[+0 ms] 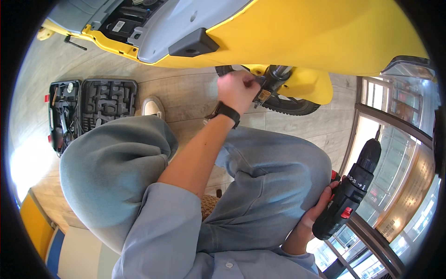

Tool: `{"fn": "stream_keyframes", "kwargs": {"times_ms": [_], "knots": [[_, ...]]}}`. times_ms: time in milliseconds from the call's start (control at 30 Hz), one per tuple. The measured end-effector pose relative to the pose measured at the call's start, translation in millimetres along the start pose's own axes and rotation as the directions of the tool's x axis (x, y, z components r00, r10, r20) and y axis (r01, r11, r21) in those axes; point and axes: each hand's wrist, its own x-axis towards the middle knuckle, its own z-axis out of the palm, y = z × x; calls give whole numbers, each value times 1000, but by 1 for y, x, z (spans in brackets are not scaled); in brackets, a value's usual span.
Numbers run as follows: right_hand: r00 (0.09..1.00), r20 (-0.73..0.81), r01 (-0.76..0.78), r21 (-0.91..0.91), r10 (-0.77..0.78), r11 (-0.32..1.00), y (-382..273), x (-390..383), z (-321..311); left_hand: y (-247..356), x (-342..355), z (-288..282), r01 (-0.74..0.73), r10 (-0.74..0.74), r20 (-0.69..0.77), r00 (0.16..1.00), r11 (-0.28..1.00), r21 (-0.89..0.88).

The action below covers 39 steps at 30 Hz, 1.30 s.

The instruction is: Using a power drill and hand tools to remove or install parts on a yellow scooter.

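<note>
Held up at the right by my right hand (318, 208) is a black cordless drill (349, 193) with a red button. Its nose points up and away, and a thin bit sticks out. My left hand (238, 90), with a black watch on the wrist, reaches to the wheel fork (274, 83) of a yellow scooter (316, 32). The left fingers are curled in beside the fork; what they grip is hidden. An orange reflector (264, 96) shows just beside that hand. Below the fork sits the black tyre (292, 106), under a yellow mudguard (309, 86).
An open black tool case (108, 100) lies on the wood-look floor at the left, near my shoe (153, 107). The scooter's body hangs over the far side, with an open compartment (127, 23) showing black parts. Glass doors (385, 153) stand at the right.
</note>
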Motion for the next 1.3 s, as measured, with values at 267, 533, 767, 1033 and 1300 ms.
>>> {"fn": "stream_keyframes", "kwargs": {"times_ms": [267,533,767,1033,1300], "knots": [[991,26,-132,5,132,991,2,-9,-1,-13,-9,4,503,-357,356,864,576,-644],[997,7,-74,-41,75,996,-1,-5,-3,-8,9,13,649,-491,539,685,75,-757],[959,78,-278,98,271,956,11,-12,-8,-14,26,22,680,-401,681,613,-172,-713],[934,50,-352,-22,352,936,10,-9,-8,-12,30,21,741,-397,721,568,-134,-658],[989,-8,-149,107,150,983,15,-7,-5,-16,29,21,738,-366,734,571,-162,-655]]}}
